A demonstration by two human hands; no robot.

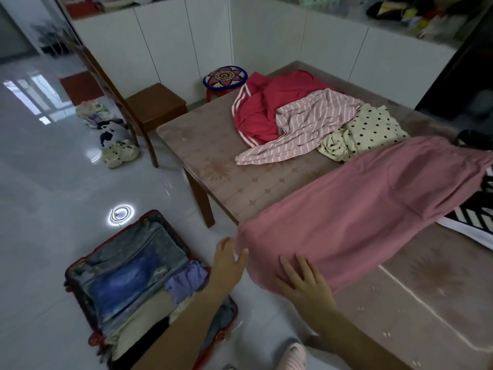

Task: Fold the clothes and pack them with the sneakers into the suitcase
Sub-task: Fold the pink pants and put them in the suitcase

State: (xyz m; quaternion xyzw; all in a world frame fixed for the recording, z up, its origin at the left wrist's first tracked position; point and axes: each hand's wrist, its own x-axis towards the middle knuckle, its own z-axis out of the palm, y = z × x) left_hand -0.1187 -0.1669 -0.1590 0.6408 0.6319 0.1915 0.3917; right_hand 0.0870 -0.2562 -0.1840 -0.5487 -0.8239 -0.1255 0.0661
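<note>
Glossy white floor tiles [53, 182] and white cabinets framed our desk [213, 166], its right side cut off by the frame. We laid the pink garment [360, 209] diagonally across the desk, its lower end hanging past the corner. Our left hand [229, 260] pinched that end's edge; our right hand [301, 281] lay flat on it, fingers spread. Beneath its far end, a black-and-white striped item [472, 217] was mostly hidden. Further back lay a red garment [266, 108], a pink striped top [301, 126] and a dotted cream piece [370, 132]. Our left forearm covered part of the open suitcase [128, 276] on the floor, already holding folded clothes. Pale sneakers [121, 153] sat beside a wooden chair [149, 105], blurred.
</note>
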